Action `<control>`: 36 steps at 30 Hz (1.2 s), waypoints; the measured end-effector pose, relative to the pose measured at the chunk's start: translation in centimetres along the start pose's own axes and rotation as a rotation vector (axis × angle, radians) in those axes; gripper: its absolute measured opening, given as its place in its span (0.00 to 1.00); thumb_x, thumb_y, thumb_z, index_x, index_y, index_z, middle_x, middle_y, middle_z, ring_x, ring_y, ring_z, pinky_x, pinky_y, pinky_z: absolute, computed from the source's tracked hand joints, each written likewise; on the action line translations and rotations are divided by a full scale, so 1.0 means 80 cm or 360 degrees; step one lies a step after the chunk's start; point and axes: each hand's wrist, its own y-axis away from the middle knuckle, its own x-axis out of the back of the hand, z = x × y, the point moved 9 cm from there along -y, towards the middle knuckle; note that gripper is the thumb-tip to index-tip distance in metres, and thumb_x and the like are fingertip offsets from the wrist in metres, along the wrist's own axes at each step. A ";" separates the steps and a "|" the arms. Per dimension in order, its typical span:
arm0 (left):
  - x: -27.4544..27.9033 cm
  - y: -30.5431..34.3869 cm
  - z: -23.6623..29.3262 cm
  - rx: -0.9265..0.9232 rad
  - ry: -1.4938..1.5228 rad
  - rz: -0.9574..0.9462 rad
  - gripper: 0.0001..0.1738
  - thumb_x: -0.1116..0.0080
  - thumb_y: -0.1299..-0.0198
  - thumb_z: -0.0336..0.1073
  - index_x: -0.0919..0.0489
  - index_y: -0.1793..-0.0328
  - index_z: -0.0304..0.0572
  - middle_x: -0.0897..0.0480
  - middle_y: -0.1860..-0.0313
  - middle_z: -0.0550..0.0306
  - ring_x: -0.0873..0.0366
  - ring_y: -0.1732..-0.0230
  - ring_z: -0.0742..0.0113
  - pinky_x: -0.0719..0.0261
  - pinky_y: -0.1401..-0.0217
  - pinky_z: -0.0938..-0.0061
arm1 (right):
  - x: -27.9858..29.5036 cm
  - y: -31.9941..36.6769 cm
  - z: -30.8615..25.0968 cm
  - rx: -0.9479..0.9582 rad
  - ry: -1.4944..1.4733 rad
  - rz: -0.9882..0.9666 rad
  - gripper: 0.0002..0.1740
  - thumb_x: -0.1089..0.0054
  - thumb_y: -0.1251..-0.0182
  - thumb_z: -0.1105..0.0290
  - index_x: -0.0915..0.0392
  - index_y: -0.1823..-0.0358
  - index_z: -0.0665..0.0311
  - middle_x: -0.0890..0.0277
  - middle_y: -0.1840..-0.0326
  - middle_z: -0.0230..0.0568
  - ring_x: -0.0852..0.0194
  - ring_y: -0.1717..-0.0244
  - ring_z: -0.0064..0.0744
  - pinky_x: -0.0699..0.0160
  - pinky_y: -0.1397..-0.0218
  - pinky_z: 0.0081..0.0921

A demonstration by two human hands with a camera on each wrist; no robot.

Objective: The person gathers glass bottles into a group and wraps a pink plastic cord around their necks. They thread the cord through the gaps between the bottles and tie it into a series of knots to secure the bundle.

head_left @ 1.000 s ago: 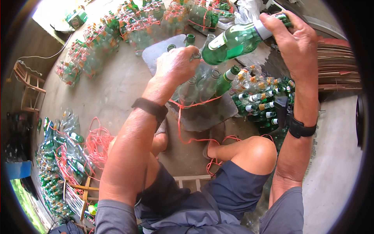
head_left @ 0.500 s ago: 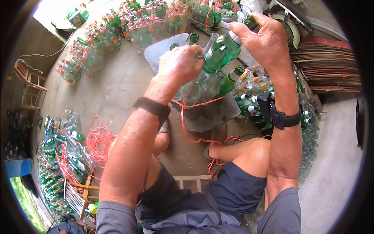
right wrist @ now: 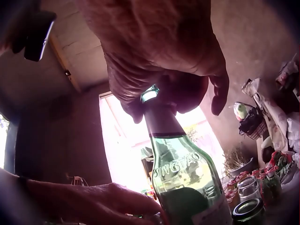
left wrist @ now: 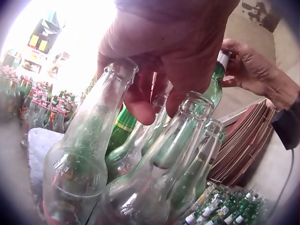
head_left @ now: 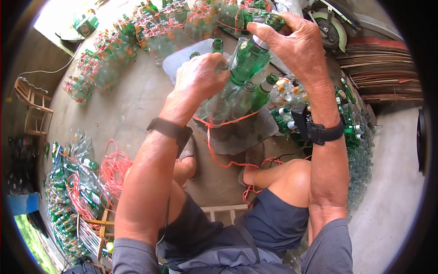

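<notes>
My right hand (head_left: pixel 296 48) grips a green glass bottle (head_left: pixel 248 61) by its neck, base down over a cluster of bottles. Raised lettering shows on its shoulder, below a pale neck band, in the right wrist view. My left hand (head_left: pixel 198 75) is on the cluster, its fingers curled down among the necks and holding a clear bottle (left wrist: pixel 161 89), mostly hidden behind them. Clear bottles (left wrist: pixel 75 164) and a green bottle (head_left: pixel 263 95) stand upright around it. Pink-red string (head_left: pixel 232 120) loops round the cluster, which stands on a grey slab (head_left: pixel 246 139).
Tied bundles of bottles (head_left: pixel 164 36) stand at the back. Loose bottles lie on the right (head_left: pixel 353 132) and left (head_left: pixel 59 205). A tangle of pink-red string (head_left: pixel 114 166) is by the left knee. Flattened cardboard (head_left: pixel 372 68) is stacked at the right.
My right hand has brought the green bottle left, tilting it from nearly level to more upright over the cluster. The left hand has stayed at the bottle necks.
</notes>
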 end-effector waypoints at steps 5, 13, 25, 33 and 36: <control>-0.001 0.000 -0.002 -0.0027 0.0007 0.0033 0.16 0.32 0.39 0.46 0.10 0.47 0.50 0.09 0.55 0.48 0.11 0.50 0.48 0.16 0.45 0.55 | -0.001 0.006 -0.003 0.0024 -0.0101 0.0024 0.25 0.18 0.36 0.46 0.09 0.56 0.63 0.26 0.80 0.28 0.36 0.76 0.18 0.33 0.71 0.25; -0.002 0.000 -0.005 0.0011 0.0015 -0.0002 0.17 0.31 0.38 0.46 0.10 0.46 0.51 0.09 0.52 0.48 0.11 0.48 0.49 0.16 0.44 0.56 | -0.014 0.015 0.030 -0.0263 -0.0240 -0.0061 0.30 0.21 0.37 0.38 0.08 0.53 0.58 0.19 0.77 0.33 0.26 0.76 0.26 0.22 0.67 0.31; -0.003 0.002 -0.005 0.0030 0.0033 -0.0078 0.19 0.30 0.35 0.48 0.10 0.42 0.52 0.09 0.47 0.45 0.13 0.41 0.41 0.17 0.37 0.50 | -0.044 0.027 0.045 0.0078 0.0095 -0.0476 0.16 0.34 0.21 0.56 0.12 0.36 0.45 0.09 0.53 0.34 0.10 0.56 0.41 0.13 0.50 0.36; -0.005 0.001 -0.009 0.0034 0.0040 -0.0078 0.20 0.30 0.36 0.46 0.11 0.40 0.51 0.09 0.48 0.42 0.13 0.41 0.41 0.17 0.37 0.50 | -0.045 0.032 0.050 -0.0414 -0.0138 -0.0653 0.20 0.34 0.22 0.50 0.09 0.43 0.56 0.08 0.58 0.37 0.11 0.60 0.32 0.14 0.49 0.35; -0.006 0.000 -0.012 0.0064 0.0046 -0.0104 0.20 0.30 0.37 0.46 0.11 0.40 0.51 0.09 0.48 0.41 0.13 0.41 0.40 0.17 0.38 0.50 | -0.058 0.034 0.064 -0.0382 -0.0169 -0.0659 0.24 0.30 0.27 0.46 0.07 0.49 0.60 0.08 0.62 0.38 0.13 0.58 0.24 0.16 0.50 0.33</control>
